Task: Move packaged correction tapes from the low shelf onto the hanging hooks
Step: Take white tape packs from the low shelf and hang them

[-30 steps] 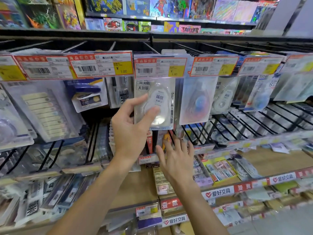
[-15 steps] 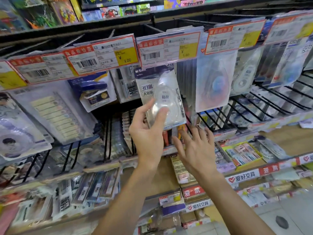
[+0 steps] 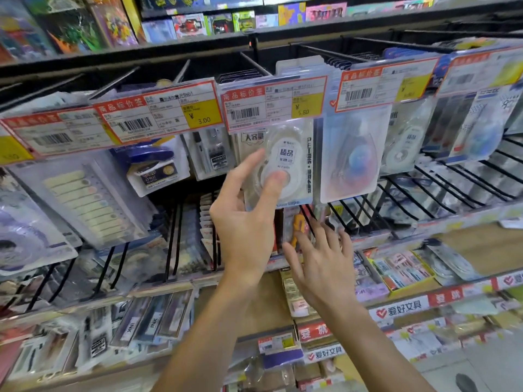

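The left hand (image 3: 243, 222) pinches one correction tape pack (image 3: 283, 168), marked "M&G", hanging just under the 5.80 price tag (image 3: 276, 101). Left of that tag a second reads 3.00 (image 3: 158, 114). Below the pack, the right hand (image 3: 322, 267) spreads its fingers, holding nothing.

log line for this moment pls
left hand: pinches correction tape pack under 5.80 tag | right hand: open, lower | hooking: unconfirmed

Correction tape pack (image 3: 283, 165) top behind price tag (image 3: 276, 104) (hook unseen), far-right packs (image 3: 481, 128) blurred
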The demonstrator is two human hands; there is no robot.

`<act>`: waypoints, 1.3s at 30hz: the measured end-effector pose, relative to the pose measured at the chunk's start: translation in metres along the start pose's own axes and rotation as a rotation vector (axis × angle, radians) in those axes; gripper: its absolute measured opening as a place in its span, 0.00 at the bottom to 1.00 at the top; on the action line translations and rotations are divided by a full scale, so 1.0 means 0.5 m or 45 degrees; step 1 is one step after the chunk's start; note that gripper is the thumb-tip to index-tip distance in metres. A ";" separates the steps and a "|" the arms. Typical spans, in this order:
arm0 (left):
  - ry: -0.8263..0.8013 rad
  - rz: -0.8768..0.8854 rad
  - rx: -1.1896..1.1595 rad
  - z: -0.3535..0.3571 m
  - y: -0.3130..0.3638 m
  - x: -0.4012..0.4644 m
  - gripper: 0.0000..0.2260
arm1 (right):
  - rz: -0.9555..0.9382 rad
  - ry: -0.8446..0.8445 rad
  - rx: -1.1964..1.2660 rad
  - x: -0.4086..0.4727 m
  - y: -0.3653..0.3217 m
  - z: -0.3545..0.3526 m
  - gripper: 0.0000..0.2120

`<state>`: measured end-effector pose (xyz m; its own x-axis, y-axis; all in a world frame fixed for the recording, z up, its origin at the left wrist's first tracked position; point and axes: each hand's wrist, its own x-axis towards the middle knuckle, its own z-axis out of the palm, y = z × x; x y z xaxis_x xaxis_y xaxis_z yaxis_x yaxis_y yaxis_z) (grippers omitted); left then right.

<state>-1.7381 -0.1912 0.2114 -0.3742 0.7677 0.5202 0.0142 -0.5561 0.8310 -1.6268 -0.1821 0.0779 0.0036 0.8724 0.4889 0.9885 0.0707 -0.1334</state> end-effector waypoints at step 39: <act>0.506 -0.143 0.319 0.052 -0.103 0.024 0.12 | -0.290 -0.170 0.121 -0.007 0.044 -0.030 0.31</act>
<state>-1.7191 -0.1450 0.1803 -0.7108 0.6105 0.3495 0.1584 -0.3452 0.9251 -1.6028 -0.1909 0.0865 -0.2433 0.8845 0.3981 0.9430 0.3117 -0.1163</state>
